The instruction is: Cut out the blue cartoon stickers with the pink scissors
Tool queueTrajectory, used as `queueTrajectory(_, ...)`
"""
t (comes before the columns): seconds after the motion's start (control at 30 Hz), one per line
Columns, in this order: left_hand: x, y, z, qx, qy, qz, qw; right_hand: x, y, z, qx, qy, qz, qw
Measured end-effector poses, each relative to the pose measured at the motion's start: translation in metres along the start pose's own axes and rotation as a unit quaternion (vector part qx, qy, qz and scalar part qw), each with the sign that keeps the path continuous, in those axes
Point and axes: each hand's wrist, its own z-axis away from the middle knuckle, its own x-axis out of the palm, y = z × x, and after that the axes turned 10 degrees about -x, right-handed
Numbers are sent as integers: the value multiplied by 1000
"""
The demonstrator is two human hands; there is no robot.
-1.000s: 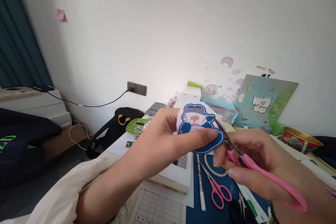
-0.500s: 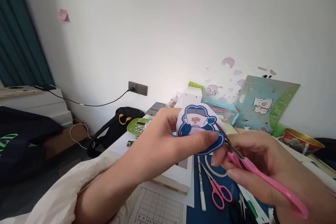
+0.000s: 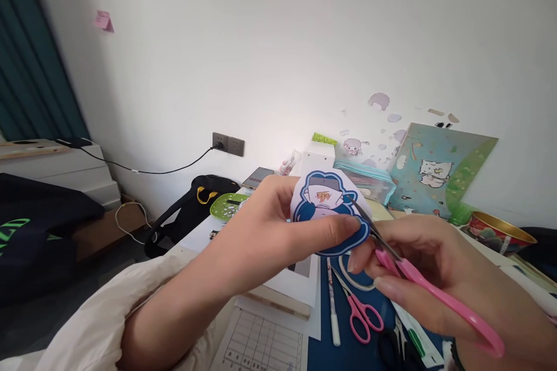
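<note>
A paper cutout [image 3: 324, 200] with a blue-edged cartoon figure is pinched in my left hand [image 3: 278, 226], the thumb lying across its lower part. White paper still borders its top and right side. My right hand [image 3: 418, 261] grips pink-handled scissors [image 3: 439, 295], fingers in the handle. One blade lies over the front of the paper at the figure's right side; the other blade is mostly hidden. Below the hands, a second, smaller pair of pink scissors [image 3: 363, 316] lies on the dark blue mat [image 3: 322, 353], beside a white-capped pen [image 3: 334, 324].
Black-handled scissors [image 3: 391, 348] and a green-and-white cutter [image 3: 415, 342] lie near the front edge. Behind stand a zip pouch [image 3: 369, 179], a cartoon folder [image 3: 444, 168] and a red round tin [image 3: 500, 235]. A printed grid sheet [image 3: 261, 342] and a black backpack [image 3: 187, 214] are on the left.
Both hands, the paper and the scissors have shifted very slightly left in view. The scissors remain at the same part of the paper's right side.
</note>
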Motion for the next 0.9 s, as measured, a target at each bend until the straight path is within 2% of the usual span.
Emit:
queueTrajectory(0.23,1,1,0,-2,4,10,1000,2,-1,-2,13,-8,-48,999)
queueTrajectory(0.37,0,0,0,-3,-5,9,1000,1,0,-1,-3,1,-22,1000)
queueTrajectory(0.5,-1,-2,0,-11,-10,16,1000,-1,0,-3,-16,-21,13,1000)
queueTrajectory(0.6,-2,-2,0,-12,-19,22,999,-1,-1,-5,-9,-32,29,999)
queueTrajectory(0.9,-2,-1,0,-1,-35,32,999,2,-4,0,16,-12,26,999)
